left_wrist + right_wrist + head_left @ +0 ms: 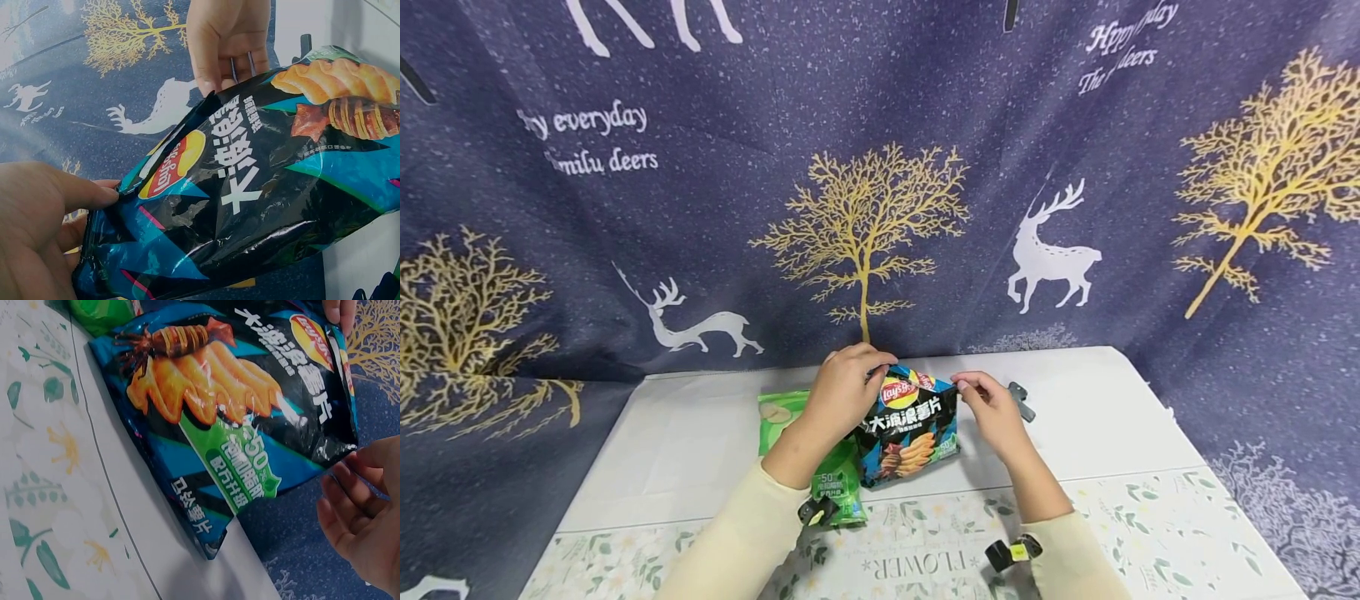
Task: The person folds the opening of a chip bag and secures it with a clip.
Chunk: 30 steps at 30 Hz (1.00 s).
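A black and blue bag of potato chips (910, 429) stands tilted over the table, its printed front toward me. By its top left corner my left hand (846, 387) pinches it between thumb and fingers; the left wrist view shows that thumb pressed on the top edge of the chip bag (250, 181). At the opposite top corner, the thumb and fingertips of my right hand (996, 412) pinch the bag, seen close in the right wrist view on the chip bag (212, 406). A green chip bag (842, 483) lies flat on the table, partly hidden under my left forearm.
A small dark grey object (1022, 402) lies behind my right hand, partly hidden. The white table (700, 442) has a floral strip along its near side. A dark blue cloth (925, 275) with deer and trees hangs behind the table.
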Each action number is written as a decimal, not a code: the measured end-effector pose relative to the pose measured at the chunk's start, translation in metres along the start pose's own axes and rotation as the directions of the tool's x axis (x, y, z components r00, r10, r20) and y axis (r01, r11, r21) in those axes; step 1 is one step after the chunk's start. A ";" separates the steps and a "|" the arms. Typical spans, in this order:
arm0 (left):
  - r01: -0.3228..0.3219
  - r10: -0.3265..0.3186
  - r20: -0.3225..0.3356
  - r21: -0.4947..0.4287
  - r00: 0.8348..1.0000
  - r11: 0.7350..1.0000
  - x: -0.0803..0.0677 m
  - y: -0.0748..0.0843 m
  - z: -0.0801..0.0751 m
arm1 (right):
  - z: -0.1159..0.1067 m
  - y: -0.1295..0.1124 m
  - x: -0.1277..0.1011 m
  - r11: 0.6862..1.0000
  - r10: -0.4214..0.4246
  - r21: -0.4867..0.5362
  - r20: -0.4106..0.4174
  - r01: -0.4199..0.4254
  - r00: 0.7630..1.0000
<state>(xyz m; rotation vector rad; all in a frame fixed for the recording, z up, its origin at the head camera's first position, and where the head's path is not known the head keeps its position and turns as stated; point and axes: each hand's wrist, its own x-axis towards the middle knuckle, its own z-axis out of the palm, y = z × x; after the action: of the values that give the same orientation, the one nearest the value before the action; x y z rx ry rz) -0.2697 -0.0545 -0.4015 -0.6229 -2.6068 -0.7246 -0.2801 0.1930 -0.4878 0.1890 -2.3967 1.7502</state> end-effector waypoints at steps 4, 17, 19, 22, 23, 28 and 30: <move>0.003 -0.003 0.001 0.002 1.000 1.000 0.000 0.000 0.000 | -0.003 0.004 0.002 0.999 0.009 -0.054 -0.010 -0.009 1.000; 0.013 -0.013 0.010 -0.003 1.000 1.000 -0.001 0.002 -0.002 | -0.013 0.042 0.012 0.978 0.063 -0.197 -0.025 -0.067 0.998; 0.013 -0.013 0.011 -0.003 1.000 1.000 -0.001 0.002 -0.002 | -0.015 0.044 0.013 0.976 0.075 -0.203 -0.027 -0.078 0.997; 0.012 -0.012 0.011 -0.003 1.000 1.000 -0.002 0.003 -0.002 | -0.019 0.045 0.013 0.971 0.098 -0.215 -0.035 -0.103 0.995; 0.012 -0.012 0.012 -0.001 1.000 1.000 -0.002 0.003 -0.002 | -0.020 0.046 0.013 0.968 0.102 -0.224 -0.040 -0.108 0.994; 0.009 -0.009 0.014 0.001 1.000 1.000 -0.003 0.003 -0.002 | -0.024 0.048 0.013 0.946 0.090 -0.304 -0.078 -0.110 0.993; 0.007 -0.007 0.013 -0.001 1.000 1.000 -0.002 0.003 -0.002 | -0.026 0.050 0.013 0.932 0.079 -0.347 -0.091 -0.106 0.993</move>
<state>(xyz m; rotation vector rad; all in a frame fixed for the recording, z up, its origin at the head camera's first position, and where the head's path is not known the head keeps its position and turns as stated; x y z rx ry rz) -0.2656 -0.0538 -0.3995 -0.6208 -2.6215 -0.7261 -0.3009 0.2327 -0.5237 -0.0383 -2.6459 1.3001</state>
